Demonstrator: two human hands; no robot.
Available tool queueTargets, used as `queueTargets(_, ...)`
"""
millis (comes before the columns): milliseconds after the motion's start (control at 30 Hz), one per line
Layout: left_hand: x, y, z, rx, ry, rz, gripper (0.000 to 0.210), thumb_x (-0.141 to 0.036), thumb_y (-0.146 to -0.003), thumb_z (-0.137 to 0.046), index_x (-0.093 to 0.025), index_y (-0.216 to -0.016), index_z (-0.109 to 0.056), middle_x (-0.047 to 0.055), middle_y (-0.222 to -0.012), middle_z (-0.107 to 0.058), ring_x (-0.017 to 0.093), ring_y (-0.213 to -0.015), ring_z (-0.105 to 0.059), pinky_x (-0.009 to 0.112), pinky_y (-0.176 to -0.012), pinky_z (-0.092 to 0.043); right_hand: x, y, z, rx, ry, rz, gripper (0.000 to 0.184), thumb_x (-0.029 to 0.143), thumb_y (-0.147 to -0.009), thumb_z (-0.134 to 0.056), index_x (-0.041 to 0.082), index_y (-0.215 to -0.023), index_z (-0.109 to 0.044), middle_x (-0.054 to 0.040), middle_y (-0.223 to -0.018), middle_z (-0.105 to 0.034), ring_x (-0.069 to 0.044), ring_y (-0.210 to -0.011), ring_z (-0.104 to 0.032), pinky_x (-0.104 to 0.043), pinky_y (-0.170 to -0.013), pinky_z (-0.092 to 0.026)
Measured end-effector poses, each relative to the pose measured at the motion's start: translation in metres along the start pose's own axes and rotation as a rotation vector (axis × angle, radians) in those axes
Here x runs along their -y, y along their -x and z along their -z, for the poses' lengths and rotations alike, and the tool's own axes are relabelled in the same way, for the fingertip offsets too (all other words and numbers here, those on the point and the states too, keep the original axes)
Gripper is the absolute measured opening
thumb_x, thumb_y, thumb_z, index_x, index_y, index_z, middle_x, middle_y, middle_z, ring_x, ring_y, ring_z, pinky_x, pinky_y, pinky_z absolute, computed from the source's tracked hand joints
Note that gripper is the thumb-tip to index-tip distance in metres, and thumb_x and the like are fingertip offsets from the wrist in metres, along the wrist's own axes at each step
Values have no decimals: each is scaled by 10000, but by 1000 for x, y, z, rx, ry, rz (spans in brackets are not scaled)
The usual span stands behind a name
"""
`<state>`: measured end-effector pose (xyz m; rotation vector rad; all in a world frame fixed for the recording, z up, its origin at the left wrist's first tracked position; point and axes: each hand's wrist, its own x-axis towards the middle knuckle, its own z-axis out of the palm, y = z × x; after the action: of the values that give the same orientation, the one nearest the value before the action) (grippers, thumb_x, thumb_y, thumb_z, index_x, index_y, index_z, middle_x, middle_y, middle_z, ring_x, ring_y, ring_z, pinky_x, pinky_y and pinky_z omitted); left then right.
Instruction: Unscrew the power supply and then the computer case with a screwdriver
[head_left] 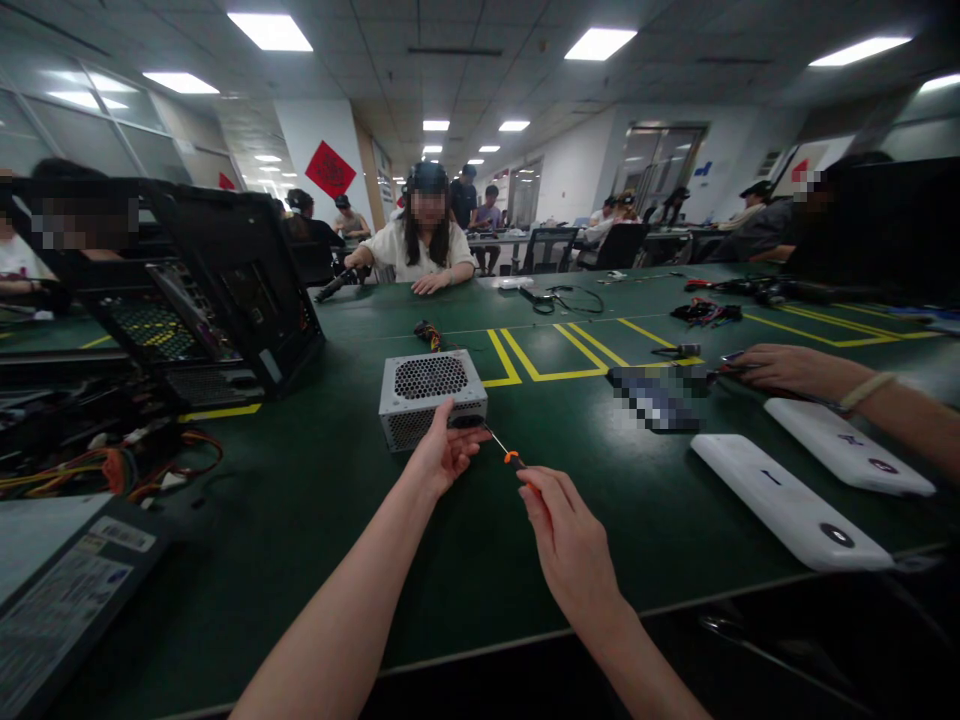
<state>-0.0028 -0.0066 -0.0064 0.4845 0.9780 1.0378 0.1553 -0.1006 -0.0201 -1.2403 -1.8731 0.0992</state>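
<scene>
A silver computer power supply point(431, 377) with a honeycomb fan grille on top rests on the green table in front of me. My left hand point(448, 447) is against its near side, thumb up by the front edge and fingers partly curled beside the black socket. A screwdriver point(513, 461) with an orange and black handle is gripped in my right hand point(564, 520). Its thin shaft points up and left to the lower right corner of the power supply, close to my left fingertips. Whether the tip sits in a screw is too small to tell.
To the left stand an open black computer case point(225, 290), tangled cables point(150, 465) and a labelled metal box point(75, 560). On the right lie two white cases point(787, 500) and a co-worker's hand point(787, 370). Another person point(424, 245) sits across the green table point(300, 560).
</scene>
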Motion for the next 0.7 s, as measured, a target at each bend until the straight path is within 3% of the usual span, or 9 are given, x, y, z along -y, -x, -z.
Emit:
queueTargets(167,0,0,0,-5,0,4,592,-584,-656,-469,-46,-868,-595,166,-964,-613,30,-422,-485,109,-283,-326,3,-1,-2,9,50,-1,250,207,-812,-385,159,-1046,-459,-112,-1064,-433,-177,-865,-542,-304,-680,-491)
queueTargets(433,-1,3,-2,-21,-8,3,582,-577,-672,-457,-49,-874,-597,171,-947,-618,31,-420,-483,109,-287,-329,1,0,1,29,-20,-29,215,247,-859,-337,181,-1025,-456,-69,-919,-513,-155,-796,-558,-291,-671,-489)
queueTargets(700,-1,2,-1,-4,2,6,586,-588,-645,-478,-49,-840,-596,174,-987,-604,28,-423,-484,105,-284,-335,2,-1,-3,21,27,2,263,169,-806,-374,163,-1061,-437,-109,-1037,-428,-182,-877,-537,-308,-688,-494)
